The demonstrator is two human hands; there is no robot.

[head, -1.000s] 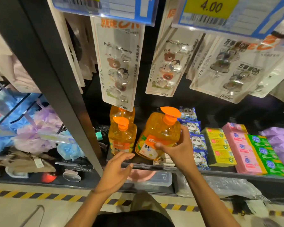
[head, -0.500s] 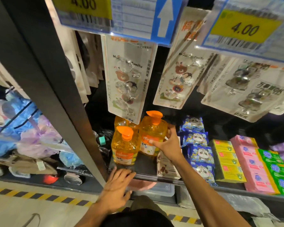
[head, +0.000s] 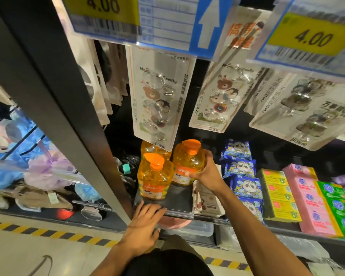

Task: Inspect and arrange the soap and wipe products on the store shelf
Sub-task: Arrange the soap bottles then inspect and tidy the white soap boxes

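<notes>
Orange soap bottle (head: 184,163), tilted a second ago, is settling upright on the shelf (head: 177,198), so inspection seems over; right hand (head: 207,172) is still grasping it, left hand (head: 141,226) resting flat

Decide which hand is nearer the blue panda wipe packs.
Right. The right hand grips an orange soap bottle just left of the panda wipe packs; the left hand rests on the shelf edge, farther left.

Glossy clear plastic soap bottles (head: 188,165), matt metal shelf (head: 179,198).
</notes>
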